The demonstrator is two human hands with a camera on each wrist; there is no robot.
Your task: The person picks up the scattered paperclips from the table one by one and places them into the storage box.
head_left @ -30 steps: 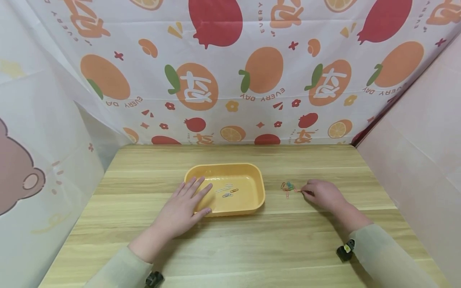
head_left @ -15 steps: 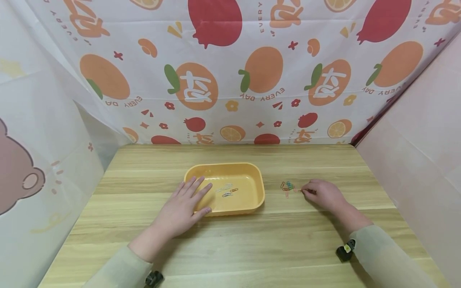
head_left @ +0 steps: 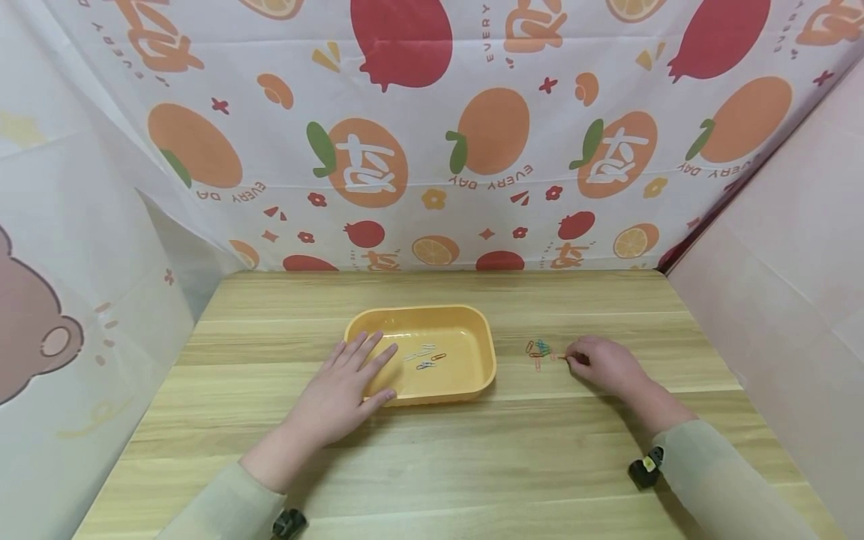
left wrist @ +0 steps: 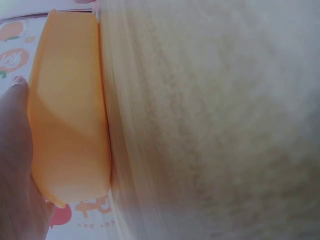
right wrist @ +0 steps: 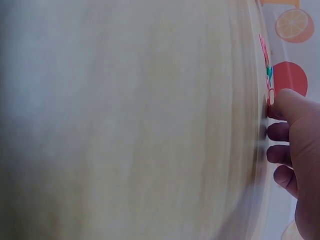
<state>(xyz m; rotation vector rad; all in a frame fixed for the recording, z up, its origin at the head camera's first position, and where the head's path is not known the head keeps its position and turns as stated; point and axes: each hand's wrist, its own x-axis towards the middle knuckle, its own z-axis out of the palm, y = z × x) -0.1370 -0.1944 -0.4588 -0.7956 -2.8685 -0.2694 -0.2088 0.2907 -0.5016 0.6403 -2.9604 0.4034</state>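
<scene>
My left hand [head_left: 346,390] lies with straight, spread fingers over the left rim of a yellow plastic tray [head_left: 482,337]. In the left wrist view, that hand is beside the outer wall of the tray [left wrist: 70,110]. Several paper clips [head_left: 425,352] in pale, blue and orange-red lie on the tray's floor. To the right of the tray, my right hand [head_left: 607,365] pinches an orange-red paper clip [head_left: 563,357] between thumb and forefinger, low at the tabletop. Just left of those fingertips is a small group of red, pink and green paper clips [head_left: 540,350].
The light wooden table [head_left: 472,465] ends at a fruit-printed cloth [head_left: 432,217] hanging behind it. Pale cloth walls stand on the left and right [head_left: 790,247]. A small black camera [head_left: 646,466] sits at the right wrist.
The right fingertips have shifted very slightly right, with the pinched paper clip now a little apart from the group. The left hand and tray stay where they were.
</scene>
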